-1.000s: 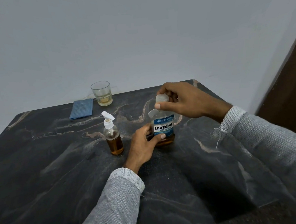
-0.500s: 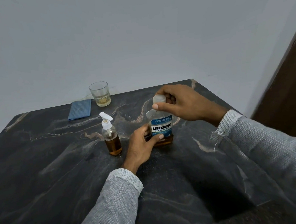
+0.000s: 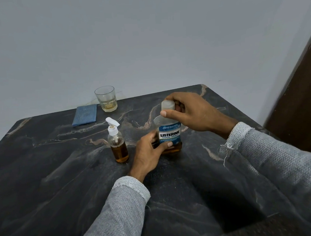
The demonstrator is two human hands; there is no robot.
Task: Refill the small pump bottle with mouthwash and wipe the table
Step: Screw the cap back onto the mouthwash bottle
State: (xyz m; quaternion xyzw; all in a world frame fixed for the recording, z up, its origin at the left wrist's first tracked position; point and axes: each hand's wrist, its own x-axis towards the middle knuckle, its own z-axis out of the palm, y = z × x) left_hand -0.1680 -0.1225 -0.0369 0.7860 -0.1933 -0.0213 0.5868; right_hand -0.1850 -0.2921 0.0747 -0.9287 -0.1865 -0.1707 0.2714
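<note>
Fingers [image 3: 166, 114] of right hand [image 3: 193, 113] curled round cap [image 3: 167, 106] of mouthwash bottle [image 3: 169, 135], centre of frame, upright on dark surface [image 3: 45, 181]. Left hand [image 3: 148, 153] gripping bottle's base. Small pump bottle [image 3: 117, 142] just left, apart. Blue cloth [image 3: 85, 114] and glass [image 3: 106, 99] at upper left.

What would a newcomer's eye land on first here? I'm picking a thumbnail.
The mouthwash bottle mid-table: the left hand grips its base, the right hand grips its cap. Left of it stands the small pump bottle, with a glass and blue cloth at the far edge.
</note>
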